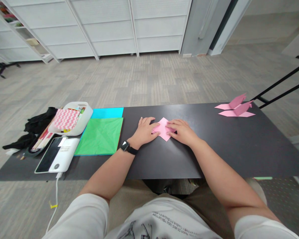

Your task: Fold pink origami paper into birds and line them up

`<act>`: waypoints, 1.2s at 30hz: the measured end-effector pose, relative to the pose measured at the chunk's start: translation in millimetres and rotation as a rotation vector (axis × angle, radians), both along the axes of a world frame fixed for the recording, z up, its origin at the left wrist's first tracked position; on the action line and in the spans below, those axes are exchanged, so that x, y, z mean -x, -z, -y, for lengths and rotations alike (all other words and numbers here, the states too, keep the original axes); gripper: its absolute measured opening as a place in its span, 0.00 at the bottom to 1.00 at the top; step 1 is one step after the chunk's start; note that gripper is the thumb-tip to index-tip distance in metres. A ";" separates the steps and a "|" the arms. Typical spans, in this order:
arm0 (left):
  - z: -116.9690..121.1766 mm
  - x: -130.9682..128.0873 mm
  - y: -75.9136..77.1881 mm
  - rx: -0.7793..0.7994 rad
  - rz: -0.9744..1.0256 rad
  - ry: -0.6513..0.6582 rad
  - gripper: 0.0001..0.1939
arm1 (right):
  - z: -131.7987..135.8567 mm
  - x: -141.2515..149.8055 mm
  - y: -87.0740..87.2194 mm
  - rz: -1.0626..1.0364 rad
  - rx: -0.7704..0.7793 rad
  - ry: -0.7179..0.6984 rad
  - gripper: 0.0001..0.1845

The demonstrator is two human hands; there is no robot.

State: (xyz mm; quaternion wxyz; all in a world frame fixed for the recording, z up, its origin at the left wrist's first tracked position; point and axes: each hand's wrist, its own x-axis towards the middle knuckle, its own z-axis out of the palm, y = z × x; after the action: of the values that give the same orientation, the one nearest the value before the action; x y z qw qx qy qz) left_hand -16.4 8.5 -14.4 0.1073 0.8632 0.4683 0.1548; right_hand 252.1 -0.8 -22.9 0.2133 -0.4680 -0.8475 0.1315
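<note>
A small pink origami paper (163,128), diamond-shaped, lies on the dark table (149,162) straight in front of me. My left hand (146,130) rests over its left corner with the fingers stretched out flat. On the opposite corner lies my right hand (181,131), its fingers spread and touching the paper. Both side corners are partly hidden under my fingers. Two folded pink paper birds (239,111) stand at the table's far right, apart from my hands.
Left of my hands lies a stack of green and blue paper sheets (99,136). Beyond it are a white basket (83,122) with a pink zigzag-patterned item, a phone (49,154), a white power bank (64,155) with a cable, and black cloth (41,121).
</note>
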 end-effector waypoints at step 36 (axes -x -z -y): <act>-11.9 12.5 -3.3 -0.017 0.034 0.092 0.16 | 5.8 10.9 -8.2 -0.081 -0.061 -0.031 0.29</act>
State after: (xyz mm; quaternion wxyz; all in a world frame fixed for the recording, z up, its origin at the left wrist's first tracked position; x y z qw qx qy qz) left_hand -28.9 20.5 -11.1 0.1148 0.8819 0.4251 0.1683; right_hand 241.2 -6.5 -14.7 0.2595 -0.4425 -0.8489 0.1275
